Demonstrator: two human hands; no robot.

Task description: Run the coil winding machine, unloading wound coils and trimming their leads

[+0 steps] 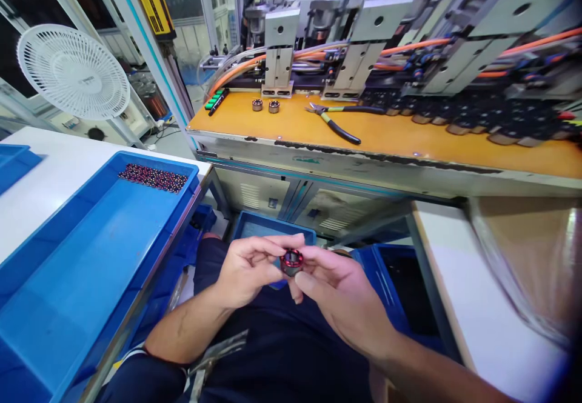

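And here's the ring, a small dark part with red around its rim, up in front of the person's lap, pinched between both hands. Left hand has it by the fingertips on one side, right hand by thumb and fingers on the other; nothing released, nothing clenched. That edge hold looks chosen to leave the top face bare and tilted toward the eyes, with two hands sharing so small a piece.

Out to the left, a long blue tray sits within arm's reach, its parts packed at the far end, probably to keep them in order. Ahead, the orange bench: two loose cores near the markers, and pliers lying with handles splayed, likely kept handy. Behind them stands the machine, cut off along the top.

Now the hard calls! Fingers cover the ring's sides, and its inside is too dark to read. The row of dark parts blurs off to the right. Below, the hands partly hide a blue bin, and glare on the plastic sheet obscures what it covers.
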